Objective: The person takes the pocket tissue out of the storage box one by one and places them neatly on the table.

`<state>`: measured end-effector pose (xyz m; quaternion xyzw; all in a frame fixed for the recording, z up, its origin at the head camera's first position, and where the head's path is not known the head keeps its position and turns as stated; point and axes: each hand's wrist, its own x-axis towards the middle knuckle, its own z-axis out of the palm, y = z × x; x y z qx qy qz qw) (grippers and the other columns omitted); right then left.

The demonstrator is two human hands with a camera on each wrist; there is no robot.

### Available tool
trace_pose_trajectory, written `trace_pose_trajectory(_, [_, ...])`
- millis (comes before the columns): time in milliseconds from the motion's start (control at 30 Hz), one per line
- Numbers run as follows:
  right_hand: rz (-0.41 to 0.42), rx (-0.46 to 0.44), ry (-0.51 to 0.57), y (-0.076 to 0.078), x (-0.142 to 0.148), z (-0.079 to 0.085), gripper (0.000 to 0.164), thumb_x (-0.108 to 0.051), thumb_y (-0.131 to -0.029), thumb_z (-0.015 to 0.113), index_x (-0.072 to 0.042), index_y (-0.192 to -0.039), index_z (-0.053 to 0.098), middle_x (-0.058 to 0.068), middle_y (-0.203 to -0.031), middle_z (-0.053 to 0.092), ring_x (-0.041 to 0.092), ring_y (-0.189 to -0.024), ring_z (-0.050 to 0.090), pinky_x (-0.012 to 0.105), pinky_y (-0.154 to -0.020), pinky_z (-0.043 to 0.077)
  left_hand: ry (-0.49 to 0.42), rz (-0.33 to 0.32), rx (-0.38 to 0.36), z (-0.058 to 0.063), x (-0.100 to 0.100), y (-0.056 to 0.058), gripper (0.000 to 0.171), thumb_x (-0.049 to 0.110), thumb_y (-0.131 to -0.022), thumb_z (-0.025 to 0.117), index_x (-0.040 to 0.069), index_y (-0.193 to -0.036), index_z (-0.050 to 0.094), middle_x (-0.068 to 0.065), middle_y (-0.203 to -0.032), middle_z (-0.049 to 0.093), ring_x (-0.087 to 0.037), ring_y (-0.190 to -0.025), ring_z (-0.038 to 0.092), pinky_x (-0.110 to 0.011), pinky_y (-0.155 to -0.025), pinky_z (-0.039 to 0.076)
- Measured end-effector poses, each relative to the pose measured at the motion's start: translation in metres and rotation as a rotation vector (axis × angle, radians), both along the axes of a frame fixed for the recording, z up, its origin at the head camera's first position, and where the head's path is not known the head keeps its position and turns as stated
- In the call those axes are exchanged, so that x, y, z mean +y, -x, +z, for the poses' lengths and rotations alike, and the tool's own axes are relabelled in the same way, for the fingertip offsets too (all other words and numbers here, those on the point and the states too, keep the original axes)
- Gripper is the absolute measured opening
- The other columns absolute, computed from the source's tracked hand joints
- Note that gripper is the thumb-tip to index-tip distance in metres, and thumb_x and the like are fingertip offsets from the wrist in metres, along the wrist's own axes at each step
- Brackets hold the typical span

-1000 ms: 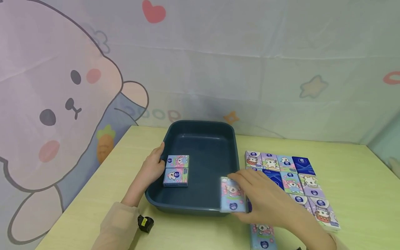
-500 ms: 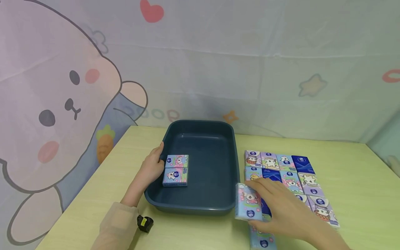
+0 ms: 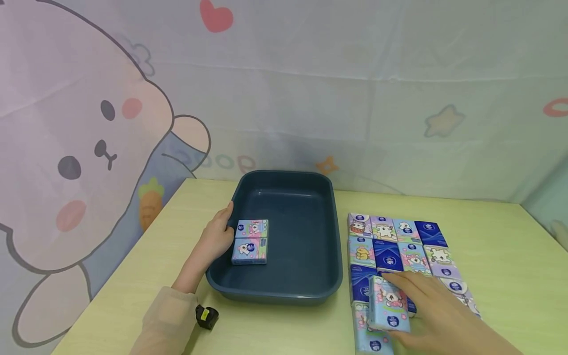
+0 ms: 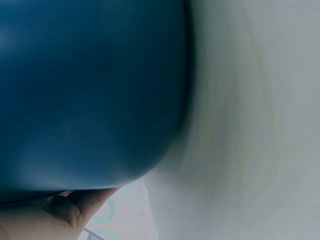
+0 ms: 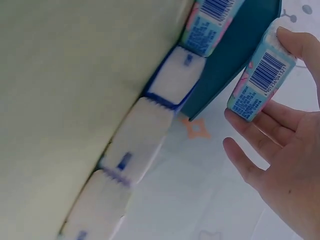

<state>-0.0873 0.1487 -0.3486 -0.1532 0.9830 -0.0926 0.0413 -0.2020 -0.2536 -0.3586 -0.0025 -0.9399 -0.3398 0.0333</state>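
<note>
A light-blue and pink pack of tissues (image 3: 390,304) is pinched between the thumb and fingers of my right hand (image 3: 439,308), over the near-left part of a block of similar packs. The right wrist view shows the held tissue pack (image 5: 263,72) by its barcode side, raised off the row of packs. My left hand (image 3: 216,237) grips the left rim of a dark blue plastic tub (image 3: 293,296), thumb at the inner edge. Inside that tub, against its left side, lie two tissue packs (image 3: 250,249) one behind the other.
Several tissue packs (image 3: 386,254), cartoon and plain blue, stand in rows right of the tub. Another pack (image 3: 372,342) lies at the near left of them. A small black object (image 3: 206,318) is by my left sleeve. Behind the table (image 3: 492,246) hangs a printed cloth (image 3: 310,98).
My right hand has carried the tissue pack from the tub's near-right corner rightward and toward me, over the rows of packs. The left hand and the tub have stayed put.
</note>
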Motion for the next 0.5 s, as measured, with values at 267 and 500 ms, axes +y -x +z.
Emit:
trace_pose_trajectory(267, [0.001, -0.107, 0.004, -0.005, 0.020, -0.016, 0.097, -0.084, -0.058, 0.047, -0.027, -0.136, 0.038, 0.002, -0.136, 0.045, 0.034, -0.127, 0.041, 0.063, -0.094, 0.036, 0.007, -0.003, 0.005, 0.000, 0.000, 0.000, 0.058, 0.003, -0.091, 0.034, 0.004, -0.146, 0.015, -0.019, -0.150, 0.022, -0.037, -0.138, 0.023, -0.053, -0.109, 0.026])
trace_pose_trajectory(500, [0.055, -0.174, 0.023, -0.008, 0.030, -0.020, 0.100, -0.083, -0.057, 0.050, -0.024, -0.137, 0.035, 0.002, -0.137, 0.043, 0.032, -0.126, 0.042, 0.064, -0.093, 0.036, 0.010, -0.005, 0.008, 0.000, 0.000, 0.000, 0.058, 0.003, -0.091, 0.034, 0.004, -0.145, 0.015, -0.019, -0.150, 0.023, -0.037, -0.138, 0.024, -0.053, -0.109, 0.026])
